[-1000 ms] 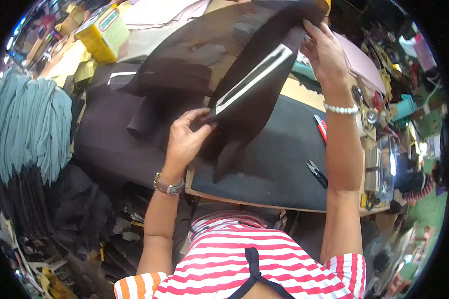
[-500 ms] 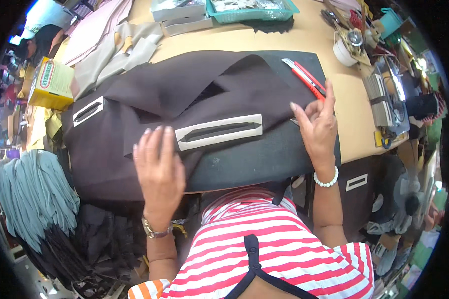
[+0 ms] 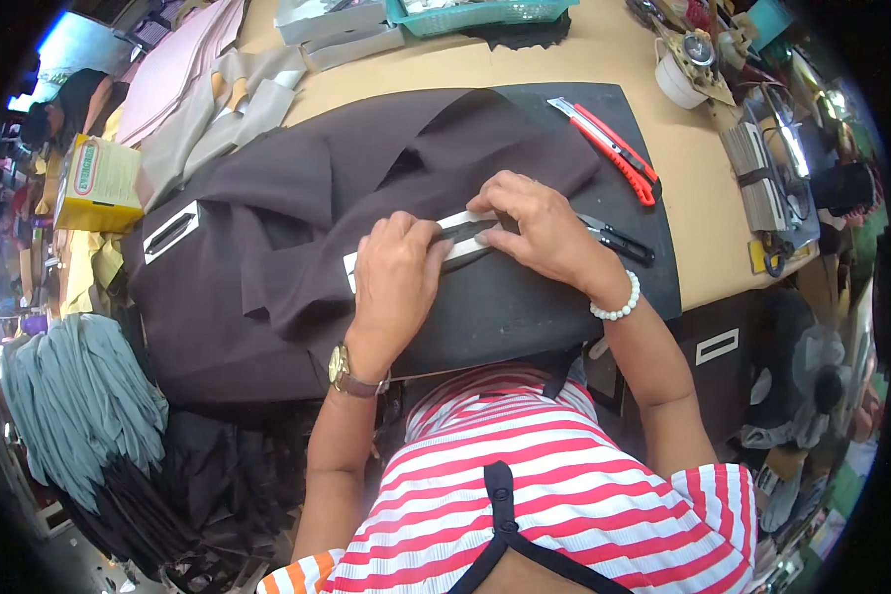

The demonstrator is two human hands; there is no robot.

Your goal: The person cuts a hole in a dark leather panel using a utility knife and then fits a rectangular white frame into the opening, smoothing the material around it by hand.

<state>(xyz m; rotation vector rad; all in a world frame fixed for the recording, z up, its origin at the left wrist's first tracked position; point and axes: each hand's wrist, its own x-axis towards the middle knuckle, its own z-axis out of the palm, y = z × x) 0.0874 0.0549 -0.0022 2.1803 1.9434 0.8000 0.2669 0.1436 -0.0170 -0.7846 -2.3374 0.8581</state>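
Dark brown fabric (image 3: 297, 178) lies in folds over a black board (image 3: 445, 327). A white rectangular frame (image 3: 350, 269) with a long slit in it sits on the cloth, partly covered by my hands. My left hand (image 3: 396, 282) grips its middle part, fingers bent and thumb pressed toward them. At the frame's right end, my right hand (image 3: 540, 228) has its fingers on the far edge and its thumb at the near edge, pinching the piece. A second white slit frame (image 3: 171, 233) shows at the cloth's left side.
A red box cutter (image 3: 614, 153) and a black-handled cutting tool (image 3: 619, 241) lie on the board's right side. Left stand a yellow-and-white box (image 3: 99, 183) and a bundle of grey-green strips (image 3: 84, 396). A teal basket (image 3: 480, 14) is at the back.
Both hands have come inward onto the white frame; the right has left the spot near the red cutter. The frame's slit now looks narrower and partly covered.
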